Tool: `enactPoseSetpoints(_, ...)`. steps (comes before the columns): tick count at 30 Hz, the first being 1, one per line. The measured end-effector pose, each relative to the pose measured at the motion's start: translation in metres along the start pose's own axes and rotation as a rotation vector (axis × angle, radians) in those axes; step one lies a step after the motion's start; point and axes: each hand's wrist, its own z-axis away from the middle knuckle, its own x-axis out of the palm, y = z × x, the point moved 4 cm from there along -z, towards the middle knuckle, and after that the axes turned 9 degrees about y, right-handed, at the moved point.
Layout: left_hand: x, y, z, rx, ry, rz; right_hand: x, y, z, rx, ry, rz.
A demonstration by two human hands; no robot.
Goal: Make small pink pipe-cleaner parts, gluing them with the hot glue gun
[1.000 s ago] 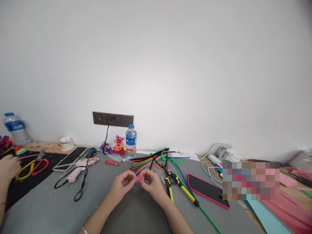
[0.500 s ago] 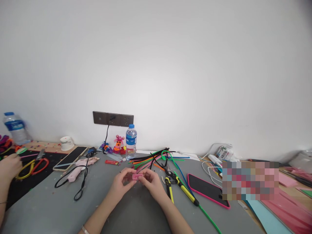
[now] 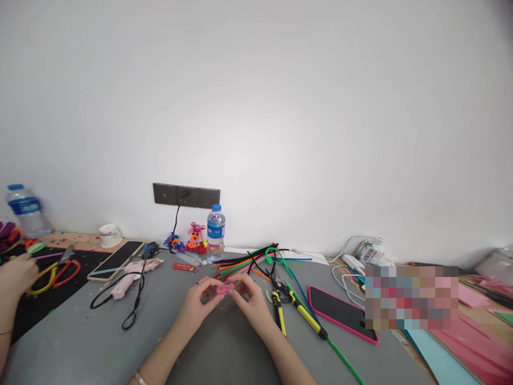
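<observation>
A small pink piece [image 3: 225, 289], its exact kind too small to make out, is pinched between my two hands above the grey mat [image 3: 224, 342]. My left hand [image 3: 200, 299] grips its left end with thumb and fingers. On its right end are the thumb and fingertips of my right hand [image 3: 249, 300]. Just beyond the hands lies a bundle of coloured pipe cleaners [image 3: 244, 260]. Pliers with yellow and black handles [image 3: 298, 307] rest open to the right of my right hand.
Right of the pliers lies a pink-cased phone [image 3: 342, 314]. A water bottle [image 3: 216, 235] stands by the wall, near a red packet [image 3: 184, 267]. At left are a pink glue gun [image 3: 130, 279] with a black cord, another phone [image 3: 116, 260], scissors [image 3: 66, 272] and another person's hand [image 3: 20, 275].
The pink piece has tilted slightly between my fingertips, and my fingers have shifted a little. At the left, the other person's hand has moved slightly right.
</observation>
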Motion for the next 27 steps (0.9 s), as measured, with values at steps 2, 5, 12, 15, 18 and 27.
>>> enactPoseSetpoints(2, 0.001, 0.0, 0.0, -0.006, -0.007, -0.001, 0.0, -0.003, 0.0, -0.05, -0.003, 0.012)
enactPoseSetpoints(5, 0.001, 0.0, 0.001, -0.005, -0.008, 0.002, 0.001, -0.007, 0.0, -0.097, -0.019, 0.013)
enactPoseSetpoints(12, 0.001, 0.005, 0.001, -0.054, -0.023, 0.018, 0.003, -0.009, 0.0, -0.121, -0.046, 0.009)
enactPoseSetpoints(15, 0.001, 0.007, 0.0, -0.06, -0.019, 0.015, 0.003, -0.009, 0.001, -0.128, -0.059, 0.004)
enactPoseSetpoints(18, 0.001, 0.007, 0.0, -0.068, -0.02, 0.019, 0.002, -0.012, 0.001, -0.162, -0.07, 0.032)
enactPoseSetpoints(27, 0.001, 0.007, 0.001, -0.073, -0.044, 0.025, 0.001, -0.021, 0.004, -0.237, -0.088, 0.115)
